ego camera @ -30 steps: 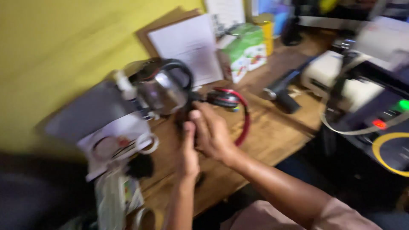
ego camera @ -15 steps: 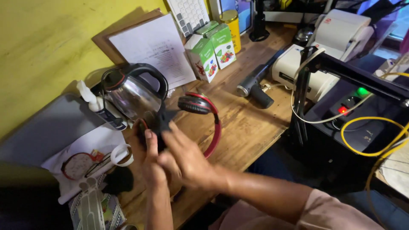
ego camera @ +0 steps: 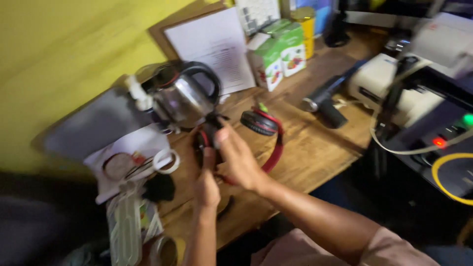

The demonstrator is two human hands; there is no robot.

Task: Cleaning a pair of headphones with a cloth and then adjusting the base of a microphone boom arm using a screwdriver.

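Note:
Red and black headphones [ego camera: 266, 129] lie over the wooden desk [ego camera: 315, 148]. Both my hands grip one ear cup near the desk's middle. My left hand [ego camera: 206, 180] holds it from below, and my right hand [ego camera: 237, 158] wraps over it from the right. The other ear cup and the red band stretch out to the right of my hands. A steel electric kettle [ego camera: 181, 97] with a black handle stands just behind my hands.
Two green and white cartons [ego camera: 277, 53] and a clipboard with paper [ego camera: 217, 44] lean at the wall. A black torch [ego camera: 326, 98] lies right of the headphones. White paper with tape rings [ego camera: 148, 158] sits left. A machine with lit buttons [ego camera: 443, 133] and cables stands right.
The view has shifted and blurred. My hands stay on the headphones' ear cup and have lifted it slightly toward the kettle.

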